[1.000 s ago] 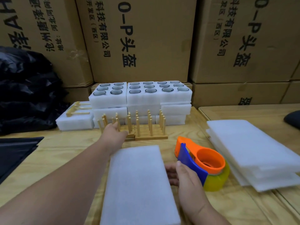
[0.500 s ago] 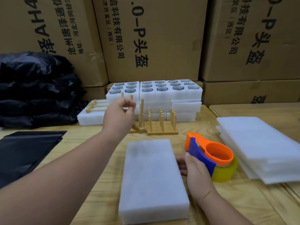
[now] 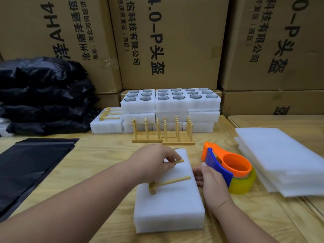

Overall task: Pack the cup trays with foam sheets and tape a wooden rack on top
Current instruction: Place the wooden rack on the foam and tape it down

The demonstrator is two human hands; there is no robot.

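Note:
A foam-covered pack point(image 3: 168, 206) lies on the table in front of me. My left hand point(image 3: 154, 163) holds a small wooden rack point(image 3: 168, 181) on its side over the pack's top, pinching one of its pegs. My right hand point(image 3: 213, 188) grips the blue handle of an orange tape dispenser point(image 3: 229, 169) with a yellowish roll, just right of the pack. More wooden racks point(image 3: 163, 133) stand upright behind the pack. Foam cup trays point(image 3: 171, 104) with glass cups are stacked at the back.
A pile of loose foam sheets point(image 3: 280, 158) lies at the right. Another pack with a rack on it point(image 3: 107, 123) sits at the back left. Black bags point(image 3: 43, 95) are heaped on the left, flat black bags point(image 3: 33, 162) lie nearer. Cardboard boxes point(image 3: 171, 41) wall off the back.
My left hand lifted one rack from the row at the back and brought it down and toward me, over the foam pack. My right hand stayed on the tape dispenser.

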